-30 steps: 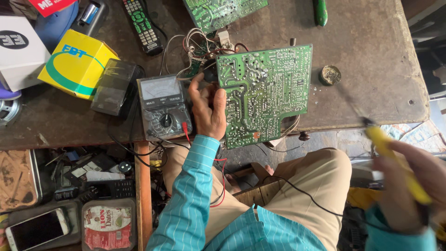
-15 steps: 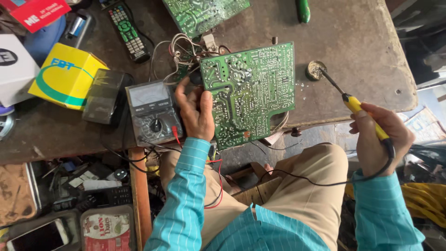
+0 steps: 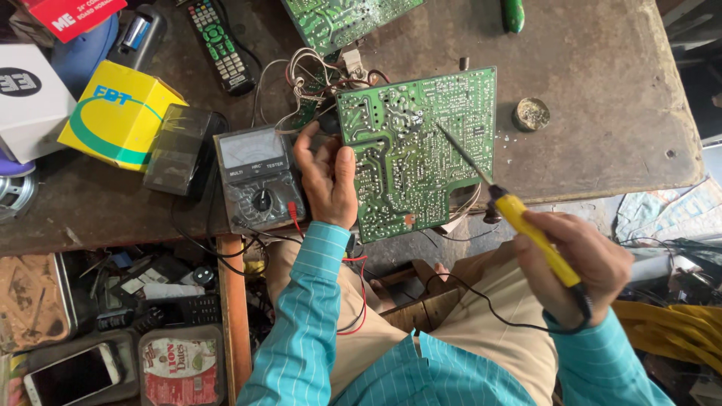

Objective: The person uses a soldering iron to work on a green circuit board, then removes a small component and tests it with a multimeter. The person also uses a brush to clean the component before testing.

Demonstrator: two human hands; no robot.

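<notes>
Holding a yellow-handled soldering iron [image 3: 535,233] in a closed grip, the right hand [image 3: 583,263] has brought the thin metal tip down onto the solder side of the green circuit board [image 3: 417,154], near the board's middle. The left hand [image 3: 327,177] rests at the board's left edge, fingers curled over the rim and steadying it flat on the desk [image 3: 602,75]. Judging from the contact, the soldering work looks to be in hand and not finished: the tip sits on the tracks, the iron is not laid aside, and its black cord trails back from the handle across the person's lap. Whether any joint is already made cannot be told at this size.

Just left of the board lies an analogue multimeter [image 3: 259,180], touching the left wrist, with red leads running beneath the sleeve. To the board's right, apart from it, stands a small round tin [image 3: 531,114]. Above the board lies a tangle of wires and a second green board [image 3: 342,19], and farther to the left a remote control [image 3: 218,45] and a yellow box [image 3: 120,113].
</notes>
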